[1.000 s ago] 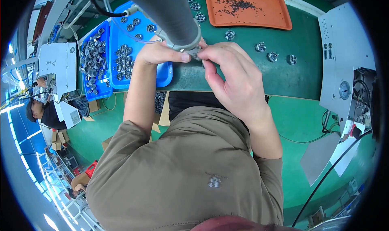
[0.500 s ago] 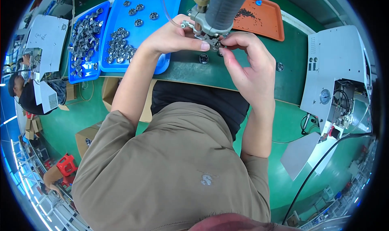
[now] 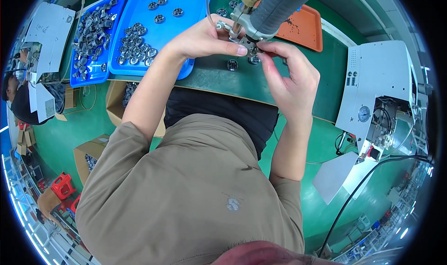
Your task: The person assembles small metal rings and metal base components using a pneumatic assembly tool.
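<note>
Because the grey cylindrical tool [image 3: 284, 9] slanted over the dark green tabletop [image 3: 321, 83], we saw both bare hands gathered at its lower end, around the small silver metal head [image 3: 252, 46]. The left hand [image 3: 200, 40] laid its straight thumb against that head, probably to steady it; its fingers curved out of sight behind, so we could not tell how firmly they gripped. From the other side, the right hand [image 3: 295, 79] brought its thumb and forefinger close together at the head, a posture suited to fine handling, though we could not tell whether they pinched a piece. Just below lay a round, silver-rimmed black part [image 3: 232, 65], perhaps set there to be within easy reach. We noticed similar parts clustered in the wide blue plastic tray [image 3: 170, 39] on the left, while loose grey pieces [image 3: 93, 30] filled the narrow blue plastic tray [image 3: 91, 84] beside it, presumably to keep the two kinds apart. The orange plastic tray [image 3: 311, 30], partly behind the tool, held tiny black bits [image 3: 289, 22], its rim likely stopping them scattering.
</note>
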Tool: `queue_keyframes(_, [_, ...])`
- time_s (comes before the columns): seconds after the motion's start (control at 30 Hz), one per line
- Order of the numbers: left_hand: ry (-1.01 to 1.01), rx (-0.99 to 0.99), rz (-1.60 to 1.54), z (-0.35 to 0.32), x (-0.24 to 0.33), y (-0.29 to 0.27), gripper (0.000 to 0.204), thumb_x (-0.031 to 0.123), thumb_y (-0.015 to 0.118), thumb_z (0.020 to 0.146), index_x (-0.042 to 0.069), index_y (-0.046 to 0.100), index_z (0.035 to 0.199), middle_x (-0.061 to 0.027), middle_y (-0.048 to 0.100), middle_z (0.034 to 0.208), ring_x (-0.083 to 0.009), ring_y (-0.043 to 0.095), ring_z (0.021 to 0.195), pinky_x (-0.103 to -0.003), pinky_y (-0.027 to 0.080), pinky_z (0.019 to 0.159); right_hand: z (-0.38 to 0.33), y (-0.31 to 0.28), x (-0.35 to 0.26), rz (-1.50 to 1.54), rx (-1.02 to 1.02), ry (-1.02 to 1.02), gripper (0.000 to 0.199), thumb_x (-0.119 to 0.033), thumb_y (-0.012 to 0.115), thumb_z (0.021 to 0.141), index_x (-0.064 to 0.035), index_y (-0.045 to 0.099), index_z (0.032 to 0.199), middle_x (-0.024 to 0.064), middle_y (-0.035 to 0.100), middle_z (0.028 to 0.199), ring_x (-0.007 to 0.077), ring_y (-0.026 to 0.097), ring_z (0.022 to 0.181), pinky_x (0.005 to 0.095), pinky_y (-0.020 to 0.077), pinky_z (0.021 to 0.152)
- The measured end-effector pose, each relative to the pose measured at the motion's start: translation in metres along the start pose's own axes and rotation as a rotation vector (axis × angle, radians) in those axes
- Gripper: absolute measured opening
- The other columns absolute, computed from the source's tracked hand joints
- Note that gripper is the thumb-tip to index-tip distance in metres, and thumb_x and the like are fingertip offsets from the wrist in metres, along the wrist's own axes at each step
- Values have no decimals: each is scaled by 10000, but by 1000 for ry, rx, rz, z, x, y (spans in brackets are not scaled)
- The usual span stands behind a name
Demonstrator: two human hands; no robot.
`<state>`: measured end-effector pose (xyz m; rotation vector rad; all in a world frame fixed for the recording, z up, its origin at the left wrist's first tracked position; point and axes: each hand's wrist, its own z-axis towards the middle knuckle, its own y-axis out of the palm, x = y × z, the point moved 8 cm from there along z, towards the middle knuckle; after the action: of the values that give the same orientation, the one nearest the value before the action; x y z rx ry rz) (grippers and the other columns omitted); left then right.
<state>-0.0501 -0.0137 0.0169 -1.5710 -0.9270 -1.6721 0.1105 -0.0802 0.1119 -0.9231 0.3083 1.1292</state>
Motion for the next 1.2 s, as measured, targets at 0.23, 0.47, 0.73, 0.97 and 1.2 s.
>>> queue_keyframes(0.23, [-1,1,-32,2,1,0,399,195,887,808,25,701,1118,-37,707,1030,-104,648,949,-269,530,874,0,0,4,46,25,40,171,98,730,799,-3,652,914,115,734,913,240,737,849,322,578,742])
queue_keyframes(0.47, [20,-2,-2,4,-4,-2,408,205,888,809,22,699,1120,-36,704,1027,-100,642,954,-267,523,869,2,0,2,37,55,21,168,89,750,792,7,649,898,115,728,898,213,717,789,315,574,705])
queue_keyframes(0.73, [13,11,1,0,-5,-4,390,187,887,810,19,698,1107,-15,698,995,-84,629,901,-251,516,829,7,2,10,3,-54,70,179,28,797,791,15,674,921,107,722,904,192,686,764,302,558,697])
queue_keyframes(0.97, [24,-34,-42,3,1,-2,346,149,870,821,20,699,1093,-10,698,1005,-71,625,916,-244,518,814,6,2,11,60,-82,40,173,4,786,805,-6,730,969,116,722,944,240,709,797,309,570,699])
queue_keyframes(1.2, [-10,14,-89,-4,5,-1,252,108,859,821,13,704,996,6,680,961,-59,602,889,-246,518,800,10,3,4,16,-128,55,161,16,775,807,11,720,958,133,711,916,254,712,810,333,569,700])
